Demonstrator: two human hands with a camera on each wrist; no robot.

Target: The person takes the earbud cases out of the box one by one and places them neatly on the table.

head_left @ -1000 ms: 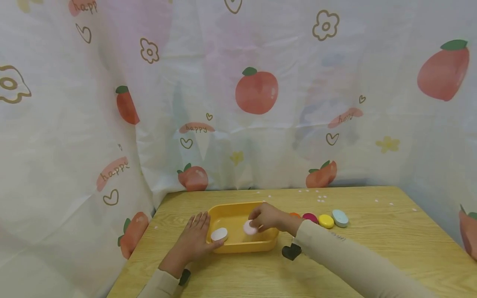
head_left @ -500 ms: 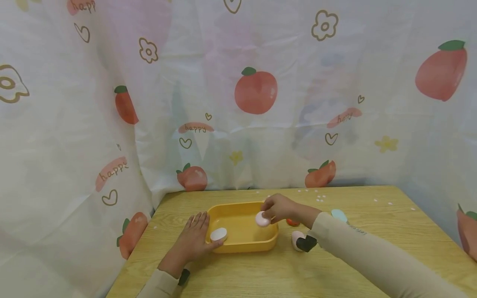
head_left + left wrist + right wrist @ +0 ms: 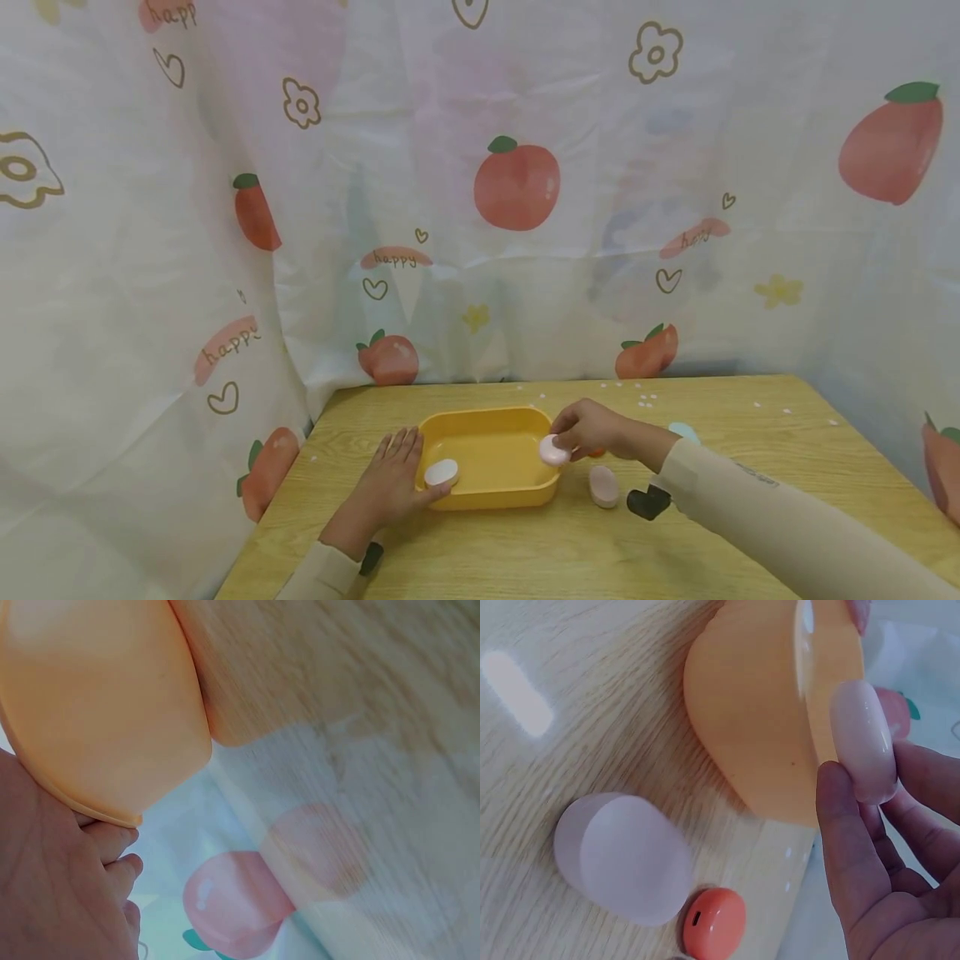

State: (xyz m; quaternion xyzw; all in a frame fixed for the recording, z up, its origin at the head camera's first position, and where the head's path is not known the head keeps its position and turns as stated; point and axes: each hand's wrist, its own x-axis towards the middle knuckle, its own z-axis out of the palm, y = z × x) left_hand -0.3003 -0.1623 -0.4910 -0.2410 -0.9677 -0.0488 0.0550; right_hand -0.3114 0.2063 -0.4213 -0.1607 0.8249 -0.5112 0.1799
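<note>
In the head view my left hand rests against the left end of a yellow tray. Its fingers lie straight along the rim and the thumb is at the near edge. Inside the tray, near that thumb, sits a white oval case. My right hand pinches a glossy pale pink, pebble-shaped piece between thumb and fingers. In the head view this piece overlaps the tray's right rim. Below the right hand, a larger pale pink oval block with a flat top lies on the table.
A rounded orange case with a dark slot lies beside the pink block. Behind the right sleeve shows part of a light blue piece. Small white bits are scattered toward the wooden table's back edge, before a printed curtain.
My right hand has moved right with the pink piece, from over the tray's inside to its right rim. The pink block has come into view. The left hand and white case stay put.
</note>
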